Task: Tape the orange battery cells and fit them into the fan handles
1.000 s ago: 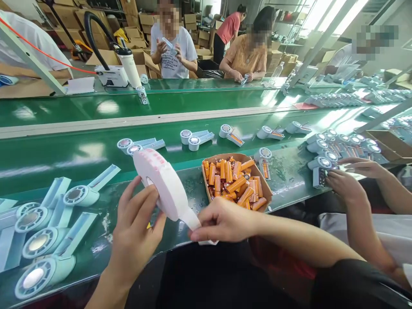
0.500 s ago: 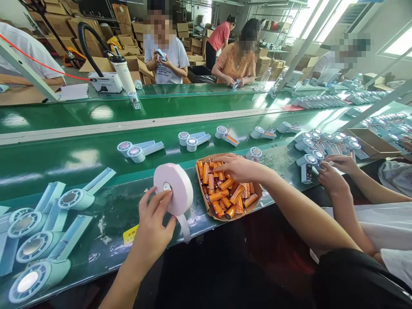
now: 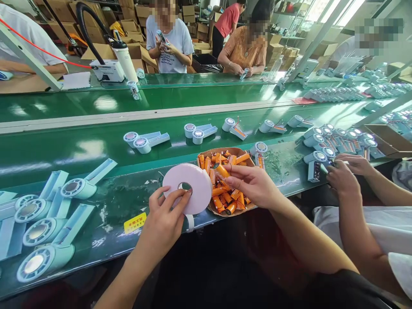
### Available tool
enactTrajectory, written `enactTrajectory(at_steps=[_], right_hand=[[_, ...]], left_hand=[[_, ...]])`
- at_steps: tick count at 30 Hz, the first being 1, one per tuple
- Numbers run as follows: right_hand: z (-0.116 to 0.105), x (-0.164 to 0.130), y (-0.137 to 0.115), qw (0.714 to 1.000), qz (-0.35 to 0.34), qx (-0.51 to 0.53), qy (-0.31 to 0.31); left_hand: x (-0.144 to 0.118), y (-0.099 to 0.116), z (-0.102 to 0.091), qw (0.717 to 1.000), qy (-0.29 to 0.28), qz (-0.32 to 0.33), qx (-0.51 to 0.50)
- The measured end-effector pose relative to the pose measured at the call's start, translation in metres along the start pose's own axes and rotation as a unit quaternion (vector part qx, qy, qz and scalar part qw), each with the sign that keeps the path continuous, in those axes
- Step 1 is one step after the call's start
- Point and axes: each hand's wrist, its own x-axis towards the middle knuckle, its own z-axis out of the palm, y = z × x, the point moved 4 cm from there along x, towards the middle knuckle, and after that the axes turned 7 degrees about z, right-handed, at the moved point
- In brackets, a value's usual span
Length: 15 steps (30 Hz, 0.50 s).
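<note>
My left hand (image 3: 169, 214) grips a pale pink roll of tape (image 3: 172, 178) by its core, with the fingers at the centre hole. A loose tape end (image 3: 190, 223) hangs from the roll's lower edge. Between the thumb and fingers of my right hand (image 3: 254, 182) is an orange-wrapped battery (image 3: 222, 171), raised just above the cardboard tray (image 3: 236, 151). Several more orange batteries (image 3: 225, 198) lie jumbled in that tray, right beside the tape roll. At the tray's far right corner stands a light-blue fan housing (image 3: 260, 149).
Light-blue fan housings with open handles (image 3: 51, 257) crowd the bench at left; others lie on the green conveyor belt (image 3: 96, 150). A yellow label (image 3: 135, 222) sits near the bench edge. At right, a co-worker's hands (image 3: 346, 174) work beside clustered housings (image 3: 334, 141). People sit across the belt.
My right hand has come up from the tray with one battery in its fingers. The tape roll in my left hand has turned flatter toward me and shifted right. The view has shifted slightly.
</note>
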Motion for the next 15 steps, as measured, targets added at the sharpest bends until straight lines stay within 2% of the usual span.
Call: enactTrajectory(at_steps=[4, 6, 8, 10, 11, 13, 15], right_hand=[[0.01, -0.009, -0.009, 0.995, -0.042, -0.086, 0.012], [0.009, -0.008, -0.008, 0.995, -0.035, -0.098, -0.001], [0.01, -0.005, -0.004, 0.998, -0.007, -0.058, -0.034], [0.015, -0.001, 0.003, 0.997, 0.023, 0.037, -0.063], [0.02, 0.001, 0.006, 0.994, 0.03, 0.094, -0.054], [0.032, 0.002, 0.014, 0.98, 0.024, 0.196, 0.03], [0.041, 0.001, 0.023, 0.95, 0.004, 0.27, 0.155]], left_hand=[[0.004, 0.006, -0.002, 1.0, -0.011, 0.009, 0.015], [0.006, 0.006, -0.006, 0.999, -0.008, 0.015, 0.027], [0.007, 0.006, -0.011, 0.999, -0.001, 0.025, 0.047], [0.011, 0.008, -0.015, 0.997, 0.004, 0.035, 0.069], [0.013, 0.01, -0.015, 0.996, 0.01, 0.036, 0.078], [0.019, 0.019, -0.013, 0.995, 0.032, 0.031, 0.091], [0.023, 0.031, -0.009, 0.994, 0.07, 0.018, 0.084]])
